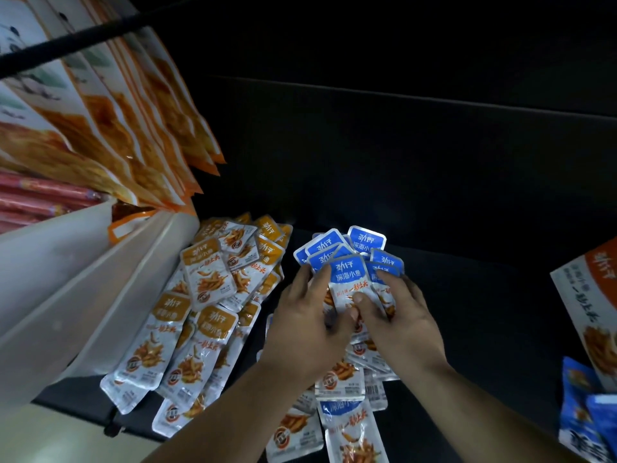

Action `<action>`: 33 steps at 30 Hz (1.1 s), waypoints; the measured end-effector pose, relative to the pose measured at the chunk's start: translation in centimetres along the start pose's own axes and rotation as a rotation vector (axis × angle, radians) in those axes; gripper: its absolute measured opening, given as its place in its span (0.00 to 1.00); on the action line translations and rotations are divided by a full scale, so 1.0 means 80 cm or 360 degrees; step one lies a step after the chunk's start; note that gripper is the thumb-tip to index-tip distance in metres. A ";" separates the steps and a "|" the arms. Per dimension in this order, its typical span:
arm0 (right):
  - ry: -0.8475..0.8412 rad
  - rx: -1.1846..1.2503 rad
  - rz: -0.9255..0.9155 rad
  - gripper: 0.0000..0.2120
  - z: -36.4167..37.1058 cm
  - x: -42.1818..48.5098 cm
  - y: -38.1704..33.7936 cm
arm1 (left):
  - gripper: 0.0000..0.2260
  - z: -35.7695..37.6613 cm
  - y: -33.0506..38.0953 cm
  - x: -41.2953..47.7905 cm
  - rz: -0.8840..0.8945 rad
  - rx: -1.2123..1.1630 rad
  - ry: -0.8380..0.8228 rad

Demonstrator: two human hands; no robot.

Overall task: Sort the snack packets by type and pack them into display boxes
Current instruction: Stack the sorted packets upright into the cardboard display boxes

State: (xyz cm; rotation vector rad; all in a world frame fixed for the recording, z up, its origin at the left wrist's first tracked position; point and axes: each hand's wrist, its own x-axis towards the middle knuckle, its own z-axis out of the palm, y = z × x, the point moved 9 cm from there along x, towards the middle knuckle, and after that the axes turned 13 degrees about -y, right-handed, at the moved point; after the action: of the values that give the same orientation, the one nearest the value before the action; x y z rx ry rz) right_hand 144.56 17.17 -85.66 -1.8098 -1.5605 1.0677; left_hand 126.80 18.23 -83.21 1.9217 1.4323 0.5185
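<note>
Packets of two kinds lay before me on the dark tabletop (467, 312). A fan of blue packets (354, 269) stood between my hands, their blue tops pointing away from me and overlapping one another. My left hand (307, 329) held the fan's left side, its fingers (303, 279) curled round the edges of the outer packets. My right hand (404, 325) gripped the right side: the thumb pressed on the face of the front packet, and the fingers (390, 279) wrapped round the packets on that side. My two thumbs nearly met at the middle of the fan. Both sets of fingers were thus closed on the blue packets.

Under my wrists lay loose packets (340, 379) of the same blue kind, flat and overlapping, in a heap that reached toward me. Just left of them spread the orange packets (213, 295), a wider heap with its far side lying against a white divider (83, 295) that slanted across the left of my view. Above the divider, big orange bags (133, 128) leaned in a row. Beside them, at the far left edge, lay red packs (33, 198); I could not tell what they held.

At the right edge stood a box (587, 295) printed in white and orange, well apart from my hands. Below it, in the lower right corner, were blue bags (581, 416), partly cut off by the edge of my view.
</note>
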 end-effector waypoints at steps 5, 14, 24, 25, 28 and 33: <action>-0.0051 0.0298 0.0001 0.30 -0.014 -0.019 0.005 | 0.27 -0.026 -0.012 -0.065 0.0002 0.0201 0.0078; -0.0132 0.0368 0.0122 0.28 0.006 -0.039 0.015 | 0.44 0.034 -0.055 -0.137 -0.0449 0.0034 -0.0199; -0.0162 0.0368 -0.0003 0.22 0.023 -0.034 -0.016 | 0.28 -0.025 -0.010 -0.105 -0.0045 0.0152 0.0178; -0.0168 0.0351 -0.0018 0.22 0.022 -0.036 -0.018 | 0.29 -0.031 -0.008 -0.087 -0.0042 0.0134 0.0135; -0.0151 0.0223 -0.0060 0.20 0.018 -0.037 -0.022 | 0.31 -0.024 -0.009 -0.036 -0.0045 0.0151 -0.0017; -0.0055 -0.0010 -0.0082 0.23 0.017 -0.035 -0.017 | 0.26 -0.018 0.005 -0.045 -0.0018 0.0101 0.0055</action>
State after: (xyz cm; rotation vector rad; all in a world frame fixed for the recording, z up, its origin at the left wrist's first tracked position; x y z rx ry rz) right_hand 142.57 14.60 -84.67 -1.7544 -1.6239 1.0766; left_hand 125.01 15.16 -81.64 1.9618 1.4972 0.5088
